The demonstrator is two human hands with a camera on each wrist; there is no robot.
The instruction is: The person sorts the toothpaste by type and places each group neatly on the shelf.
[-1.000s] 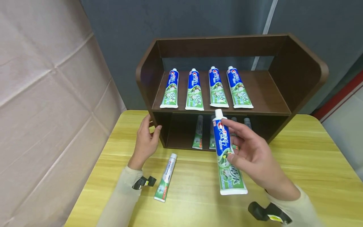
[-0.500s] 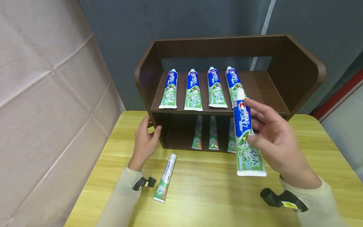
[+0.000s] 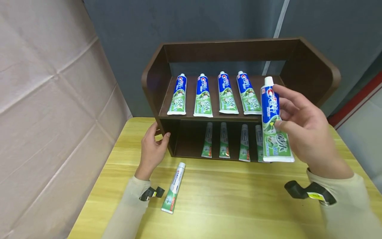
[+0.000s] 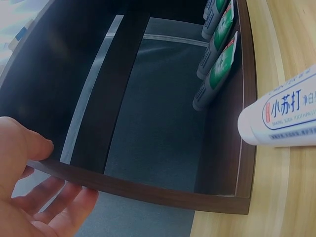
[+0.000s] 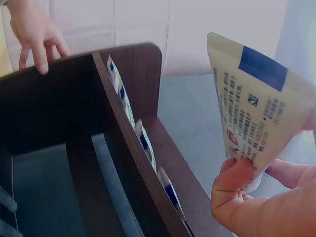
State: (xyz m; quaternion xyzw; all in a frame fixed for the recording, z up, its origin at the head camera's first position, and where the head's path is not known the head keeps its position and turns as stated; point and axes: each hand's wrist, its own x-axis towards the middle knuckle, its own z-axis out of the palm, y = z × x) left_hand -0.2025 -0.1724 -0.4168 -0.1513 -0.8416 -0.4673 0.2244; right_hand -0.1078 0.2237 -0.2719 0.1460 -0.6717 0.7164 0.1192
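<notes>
My right hand (image 3: pixel 307 129) grips a blue, green and white toothpaste tube (image 3: pixel 276 132), cap up, in front of the right end of the upper shelf. Its printed back (image 5: pixel 252 98) shows in the right wrist view. My left hand (image 3: pixel 153 147) holds the left side panel of a dark brown two-tier shelf rack (image 3: pixel 206 118), thumb on the inner side and fingers outside in the left wrist view. Several matching tubes (image 3: pixel 228 94) lie in a row on the upper board, caps to the back. Grey-green tubes (image 3: pixel 244 142) line the lower tier, the rightmost partly behind the held tube.
A white and green toothpaste tube (image 3: pixel 174 187) lies on the yellow wooden table (image 3: pixel 221 196) in front of the rack, near my left wrist. Behind stands a dark grey partition (image 3: pixel 209 20). Pale cloth (image 3: pixel 53 99) hangs on the left side.
My right hand has carried the tube up and to the right, from before the lower tier to the right end of the upper shelf. The left hand stays at the side panel.
</notes>
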